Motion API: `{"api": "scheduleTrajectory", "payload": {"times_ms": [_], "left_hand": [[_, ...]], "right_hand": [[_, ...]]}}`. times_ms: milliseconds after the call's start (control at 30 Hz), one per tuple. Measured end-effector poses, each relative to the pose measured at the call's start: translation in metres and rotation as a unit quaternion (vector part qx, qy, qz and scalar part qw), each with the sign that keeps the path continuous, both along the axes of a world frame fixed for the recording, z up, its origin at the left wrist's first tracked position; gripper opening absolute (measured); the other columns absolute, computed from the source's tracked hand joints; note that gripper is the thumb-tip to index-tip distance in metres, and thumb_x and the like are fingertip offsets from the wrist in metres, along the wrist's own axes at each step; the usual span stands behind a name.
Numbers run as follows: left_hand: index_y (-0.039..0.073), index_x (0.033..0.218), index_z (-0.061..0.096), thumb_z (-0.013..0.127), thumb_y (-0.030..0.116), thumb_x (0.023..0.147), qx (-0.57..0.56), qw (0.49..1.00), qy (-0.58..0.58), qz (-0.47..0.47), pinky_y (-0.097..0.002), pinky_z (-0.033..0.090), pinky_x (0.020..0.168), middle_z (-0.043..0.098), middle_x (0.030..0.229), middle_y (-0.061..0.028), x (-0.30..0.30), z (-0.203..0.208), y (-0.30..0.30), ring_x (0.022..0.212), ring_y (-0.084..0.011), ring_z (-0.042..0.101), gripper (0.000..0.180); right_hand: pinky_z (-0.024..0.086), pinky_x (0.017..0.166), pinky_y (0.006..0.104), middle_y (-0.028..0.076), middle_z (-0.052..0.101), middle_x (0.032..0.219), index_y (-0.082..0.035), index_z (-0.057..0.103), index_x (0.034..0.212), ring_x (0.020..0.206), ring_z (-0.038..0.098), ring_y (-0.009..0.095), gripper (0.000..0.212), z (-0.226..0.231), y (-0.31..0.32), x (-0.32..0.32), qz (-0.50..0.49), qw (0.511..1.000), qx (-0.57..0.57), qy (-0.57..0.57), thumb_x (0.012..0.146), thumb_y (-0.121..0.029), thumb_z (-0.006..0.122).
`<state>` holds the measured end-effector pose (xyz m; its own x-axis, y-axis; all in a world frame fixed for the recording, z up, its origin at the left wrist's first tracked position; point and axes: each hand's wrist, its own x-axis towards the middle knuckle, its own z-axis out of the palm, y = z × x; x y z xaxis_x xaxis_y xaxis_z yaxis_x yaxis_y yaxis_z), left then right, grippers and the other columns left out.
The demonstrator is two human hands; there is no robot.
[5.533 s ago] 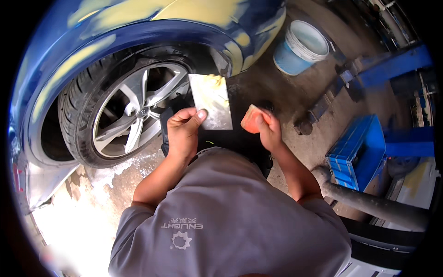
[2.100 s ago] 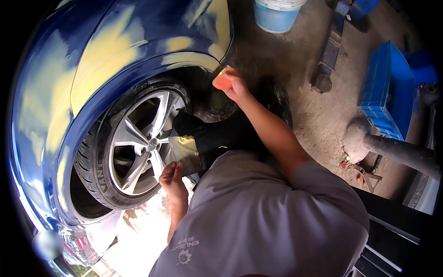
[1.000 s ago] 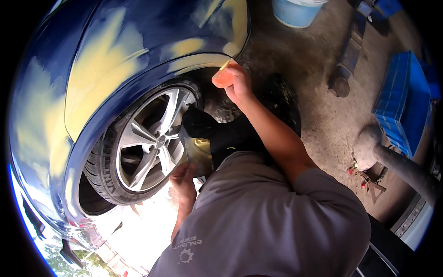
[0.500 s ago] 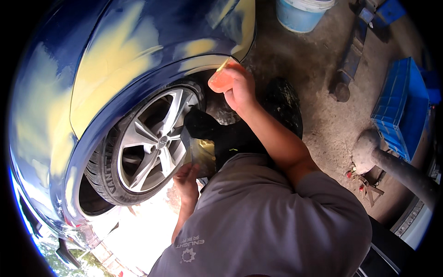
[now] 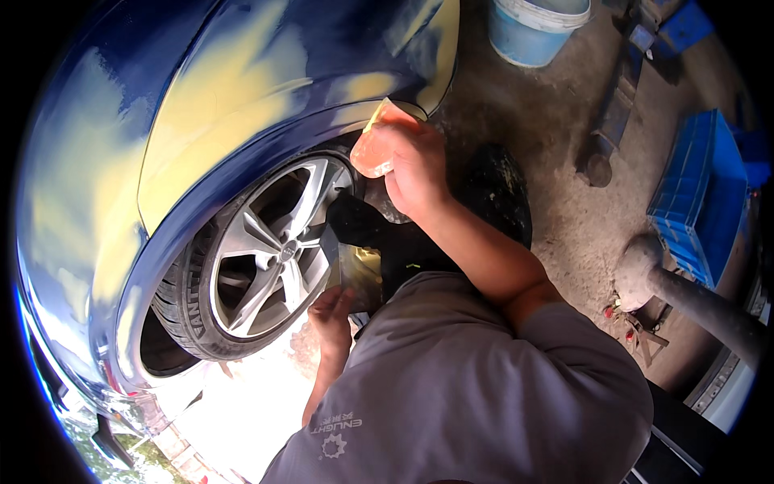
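My right hand is closed on an orange putty spreader with yellow filler along its upper edge. The spreader is at the wheel-arch lip of a dark blue car; whether it touches the panel I cannot tell. Lower down, beside the tyre, my left hand grips the near end of a flat mixing board carrying yellow filler. Part of the board lies in shadow against my dark trousers. Broad yellow filler patches cover the fender and the panel left of it.
The silver-spoked wheel stands directly left of my hands. A light blue bucket is on the floor beyond the car's end. To the right are a blue crate, a grey post-like bar and a long metal beam.
My right hand has shifted slightly left and down, and the spreader has turned in it, its filler edge now more to the left. My left hand keeps hold of the board.
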<state>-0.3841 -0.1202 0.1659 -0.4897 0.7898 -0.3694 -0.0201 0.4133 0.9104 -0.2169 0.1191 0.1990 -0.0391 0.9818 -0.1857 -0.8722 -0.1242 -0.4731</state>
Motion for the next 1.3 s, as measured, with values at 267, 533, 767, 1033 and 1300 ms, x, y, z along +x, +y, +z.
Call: {"api": "scheduleTrajectory", "payload": {"times_ms": [267,533,767,1033,1300], "left_hand": [[-0.007,0.091,0.068,0.067,-0.001,0.083,0.009,1.0,0.002,-0.013,-0.0226,0.046,0.067,0.068,0.08,-0.0049,-0.002,0.001,0.0,0.07,-0.0082,0.058,0.009],[-0.007,0.092,0.067,0.067,-0.003,0.083,0.034,0.999,0.013,-0.03,-0.0234,0.048,0.068,0.069,0.081,-0.0063,-0.006,-0.005,-0.002,0.072,-0.0092,0.06,0.01],[-0.007,0.093,0.067,0.067,-0.004,0.082,0.012,1.0,-0.001,-0.002,-0.0246,0.051,0.07,0.07,0.085,-0.0084,0.001,0.006,-0.006,0.075,-0.0114,0.063,0.011],[-0.006,0.091,0.067,0.065,-0.005,0.083,0.054,0.998,0.004,0.013,-0.0234,0.049,0.072,0.068,0.083,-0.006,-0.005,-0.002,-0.006,0.074,-0.0105,0.061,0.009],[-0.005,0.091,0.067,0.067,-0.004,0.083,0.026,0.999,0.022,0.002,-0.0233,0.049,0.071,0.067,0.081,-0.0047,-0.004,-0.003,-0.009,0.073,-0.0088,0.058,0.008]], "right_hand": [[0.047,0.072,0.0259,0.002,0.063,0.086,0.002,0.065,0.096,0.078,0.059,0.009,0.015,0.037,-0.015,-0.012,0.015,0.997,0.06,-0.043,0.082,0.001,0.061],[0.033,0.05,0.0225,-0.005,0.047,0.064,-0.003,0.055,0.076,0.058,0.041,0.003,0.01,0.048,-0.018,-0.02,0.047,0.981,0.17,-0.08,0.083,0.003,0.055],[0.05,0.08,0.033,0.007,0.064,0.092,0.0,0.062,0.103,0.085,0.064,0.018,0.021,-0.08,-0.008,0.03,0.073,0.994,0.074,0.044,0.083,-0.005,0.06],[0.05,0.09,0.0395,0.007,0.062,0.103,-0.007,0.059,0.105,0.098,0.061,0.024,0.022,-0.247,0.03,0.038,-0.008,0.989,-0.083,0.122,0.085,-0.001,0.055],[0.05,0.089,0.0412,0.009,0.063,0.102,-0.006,0.06,0.103,0.097,0.061,0.025,0.022,-0.255,0.054,0.016,0.014,0.984,-0.109,0.137,0.082,0.0,0.055]]}}
